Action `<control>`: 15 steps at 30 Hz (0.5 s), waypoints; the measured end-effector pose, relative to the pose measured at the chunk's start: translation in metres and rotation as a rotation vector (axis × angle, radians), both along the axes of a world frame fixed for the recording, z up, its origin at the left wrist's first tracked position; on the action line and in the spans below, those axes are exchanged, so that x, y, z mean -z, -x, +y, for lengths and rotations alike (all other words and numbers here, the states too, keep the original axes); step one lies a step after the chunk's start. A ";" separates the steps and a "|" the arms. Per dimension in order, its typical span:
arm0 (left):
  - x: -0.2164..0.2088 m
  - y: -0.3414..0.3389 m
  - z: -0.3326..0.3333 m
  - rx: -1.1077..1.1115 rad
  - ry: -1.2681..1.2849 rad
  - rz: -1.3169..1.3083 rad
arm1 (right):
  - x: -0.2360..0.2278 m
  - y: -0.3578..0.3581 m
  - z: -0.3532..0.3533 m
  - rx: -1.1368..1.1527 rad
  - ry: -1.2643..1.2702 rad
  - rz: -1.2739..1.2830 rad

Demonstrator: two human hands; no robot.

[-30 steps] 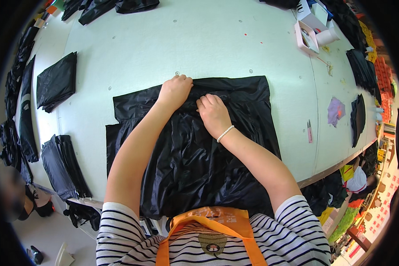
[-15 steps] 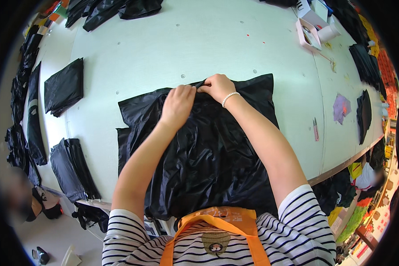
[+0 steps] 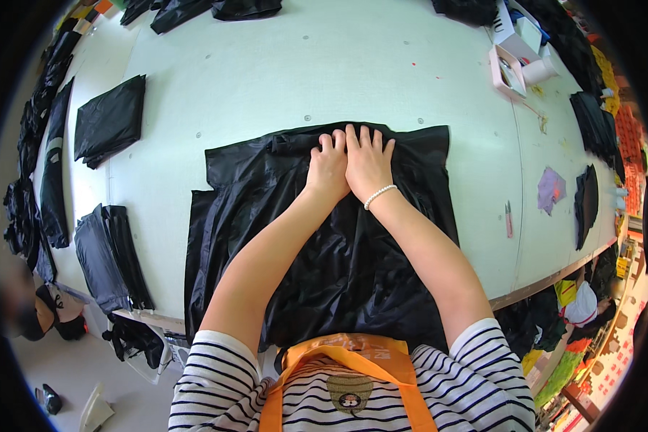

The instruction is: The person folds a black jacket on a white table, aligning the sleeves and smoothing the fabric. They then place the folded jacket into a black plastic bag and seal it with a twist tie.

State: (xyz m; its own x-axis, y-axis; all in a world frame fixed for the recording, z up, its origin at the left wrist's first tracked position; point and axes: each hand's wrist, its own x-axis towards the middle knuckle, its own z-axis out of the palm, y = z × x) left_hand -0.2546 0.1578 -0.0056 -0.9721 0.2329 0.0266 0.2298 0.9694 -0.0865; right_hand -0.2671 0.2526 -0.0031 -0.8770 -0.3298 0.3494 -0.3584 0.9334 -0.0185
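Note:
A shiny black garment [image 3: 353, 266] lies spread over the near part of the pale table, its near end against my orange apron. Both hands press on it close to its far edge, side by side and touching. My left hand [image 3: 329, 167] lies with its fingers pointing away from me, a little bent and apart. My right hand [image 3: 369, 160], with a white bead bracelet at the wrist, rests flat with its fingers spread. Neither hand grips the cloth. Wrinkles run through the fabric between my forearms.
Folded black pieces [image 3: 110, 119] and a black stack [image 3: 111, 259] lie on the left of the table [image 3: 266, 79]. To the right are small snips [image 3: 509, 219], a purple scrap [image 3: 551, 190] and a pink tray [image 3: 507, 72]. Another person [image 3: 21, 306] is at the left rim.
My fingers have let go of the pinched far edge and now lie flat on the garment. The left hand has come rightward against the right. The far edge looks smoother.

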 end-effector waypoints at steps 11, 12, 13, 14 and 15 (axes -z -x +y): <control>0.003 0.003 0.023 0.196 -0.320 0.270 | 0.019 0.035 0.097 0.023 0.352 -0.195; 0.004 0.004 0.025 0.165 -0.309 0.228 | 0.017 0.035 0.097 0.012 0.334 -0.227; 0.004 0.006 0.030 0.134 -0.298 0.186 | 0.015 0.035 0.096 -0.002 0.335 -0.205; 0.003 0.008 0.035 0.099 -0.291 0.147 | 0.011 0.034 0.095 -0.011 0.338 -0.204; 0.002 0.011 0.040 0.057 -0.309 0.140 | 0.007 0.032 0.094 -0.020 0.340 -0.203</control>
